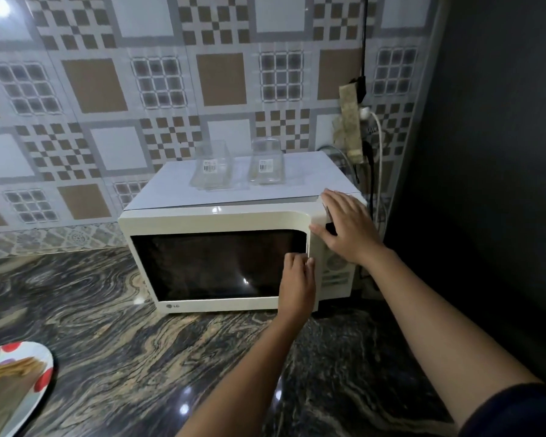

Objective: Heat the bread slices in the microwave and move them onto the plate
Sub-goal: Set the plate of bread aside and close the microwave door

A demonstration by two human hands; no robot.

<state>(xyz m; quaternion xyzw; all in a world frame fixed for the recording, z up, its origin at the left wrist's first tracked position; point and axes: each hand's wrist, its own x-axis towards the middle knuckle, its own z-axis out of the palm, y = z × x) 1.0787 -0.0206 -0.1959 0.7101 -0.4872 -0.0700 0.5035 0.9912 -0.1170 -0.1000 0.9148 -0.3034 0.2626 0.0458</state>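
Note:
A cream-white microwave (221, 216) stands on the counter against the tiled wall, with its dark-windowed door closed. My left hand (297, 282) grips the right edge of the door, fingers curled around it. My right hand (344, 225) lies flat with fingers spread on the top right corner, over the control panel. At the bottom left, bread slices (4, 383) are stacked on a white plate (44, 354) with red spots, partly cut off by the frame edge.
Two clear glass containers (212, 167) (267, 164) sit upturned on top of the microwave. A power strip (350, 127) with cables hangs on the wall to the right. A dark wall (486, 152) bounds the right side. The marbled countertop (139, 342) stretches in front.

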